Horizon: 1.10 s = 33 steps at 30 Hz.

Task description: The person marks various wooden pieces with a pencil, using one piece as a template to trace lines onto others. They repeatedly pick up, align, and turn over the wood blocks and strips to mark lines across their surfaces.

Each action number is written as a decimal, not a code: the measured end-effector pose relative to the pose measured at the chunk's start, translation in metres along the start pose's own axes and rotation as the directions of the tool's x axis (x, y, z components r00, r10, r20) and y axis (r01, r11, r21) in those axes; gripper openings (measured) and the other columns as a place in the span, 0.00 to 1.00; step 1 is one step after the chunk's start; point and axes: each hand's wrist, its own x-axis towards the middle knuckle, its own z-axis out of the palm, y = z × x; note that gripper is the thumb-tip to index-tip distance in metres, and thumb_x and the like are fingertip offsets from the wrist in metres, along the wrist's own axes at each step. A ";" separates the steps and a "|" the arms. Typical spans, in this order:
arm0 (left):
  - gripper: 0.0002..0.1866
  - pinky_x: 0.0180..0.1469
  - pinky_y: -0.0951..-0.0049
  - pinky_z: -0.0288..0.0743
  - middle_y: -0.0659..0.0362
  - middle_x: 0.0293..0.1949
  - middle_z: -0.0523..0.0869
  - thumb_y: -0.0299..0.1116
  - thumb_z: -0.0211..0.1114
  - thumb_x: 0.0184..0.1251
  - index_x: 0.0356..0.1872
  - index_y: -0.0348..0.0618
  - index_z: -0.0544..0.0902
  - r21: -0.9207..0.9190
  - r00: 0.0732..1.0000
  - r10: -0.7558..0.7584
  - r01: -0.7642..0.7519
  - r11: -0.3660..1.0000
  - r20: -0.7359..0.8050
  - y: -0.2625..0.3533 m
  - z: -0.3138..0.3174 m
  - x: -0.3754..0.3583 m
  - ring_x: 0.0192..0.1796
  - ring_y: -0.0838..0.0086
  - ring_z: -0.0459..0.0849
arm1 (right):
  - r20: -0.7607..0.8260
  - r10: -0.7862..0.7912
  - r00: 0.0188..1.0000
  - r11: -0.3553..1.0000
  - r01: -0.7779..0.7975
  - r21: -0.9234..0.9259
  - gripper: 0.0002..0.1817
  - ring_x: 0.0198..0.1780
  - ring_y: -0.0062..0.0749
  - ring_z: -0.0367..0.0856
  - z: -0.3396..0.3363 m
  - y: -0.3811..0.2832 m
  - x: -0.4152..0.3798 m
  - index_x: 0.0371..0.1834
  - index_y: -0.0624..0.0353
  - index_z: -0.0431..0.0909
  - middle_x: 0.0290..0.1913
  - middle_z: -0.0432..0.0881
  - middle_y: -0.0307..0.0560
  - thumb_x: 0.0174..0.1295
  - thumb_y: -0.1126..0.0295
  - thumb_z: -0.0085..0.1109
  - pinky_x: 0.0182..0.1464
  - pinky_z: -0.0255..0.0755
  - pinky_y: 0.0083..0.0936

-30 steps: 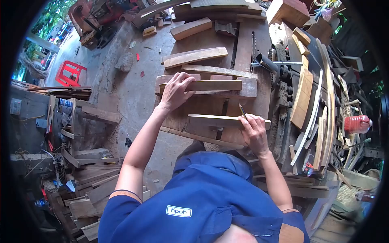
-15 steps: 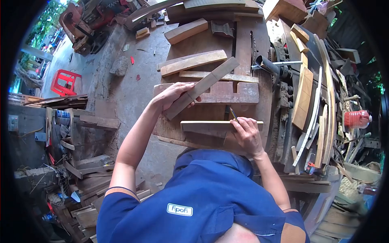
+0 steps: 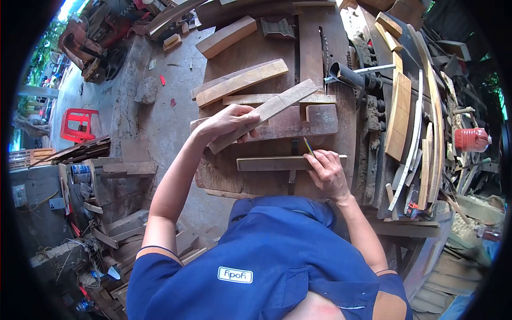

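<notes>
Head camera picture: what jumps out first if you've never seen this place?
The left hand lifts a long wooden strip slantwise above the cluttered workbench. Just below it, the right hand holds a pencil against a flat wooden bar at the bench's near edge. Far off on the left, a bright red plastic stool stands on the concrete floor.

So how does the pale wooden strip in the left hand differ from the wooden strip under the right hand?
The pale wooden strip in the left hand is lifted and slants diagonally; the wooden strip under the right hand lies flat and level on the bench. The left hand grips the first at its lower end; the right hand, holding a pencil, presses on the second's right end. Both are long, narrow, straight-cut pieces.
</notes>
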 end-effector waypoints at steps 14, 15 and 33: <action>0.34 0.61 0.59 0.78 0.50 0.45 0.84 0.34 0.71 0.50 0.65 0.42 0.79 0.833 0.950 0.310 -0.189 0.520 0.022 0.000 0.016 -0.006 0.50 0.53 0.83 | 0.011 0.074 0.997 0.997 -0.074 -0.004 0.30 0.59 0.43 0.80 0.004 0.002 -0.003 0.61 0.58 0.80 0.55 0.82 0.47 0.51 0.73 0.73 0.65 0.69 0.41; 0.34 0.64 0.59 0.75 0.50 0.49 0.82 0.35 0.71 0.51 0.65 0.43 0.79 0.889 0.920 0.383 -0.239 0.391 0.079 -0.004 0.017 -0.008 0.55 0.55 0.81 | 0.010 0.076 0.997 0.997 -0.076 -0.004 0.30 0.59 0.43 0.80 0.005 0.003 -0.003 0.61 0.58 0.80 0.54 0.82 0.47 0.51 0.73 0.73 0.65 0.69 0.41; 0.33 0.65 0.59 0.73 0.56 0.50 0.78 0.34 0.82 0.50 0.62 0.51 0.83 0.873 0.866 0.489 -0.153 0.462 -0.107 -0.025 0.024 -0.024 0.57 0.59 0.77 | 0.031 0.067 0.997 0.998 -0.066 -0.012 0.30 0.59 0.44 0.80 0.004 0.003 -0.001 0.61 0.58 0.79 0.54 0.82 0.48 0.52 0.72 0.74 0.65 0.69 0.42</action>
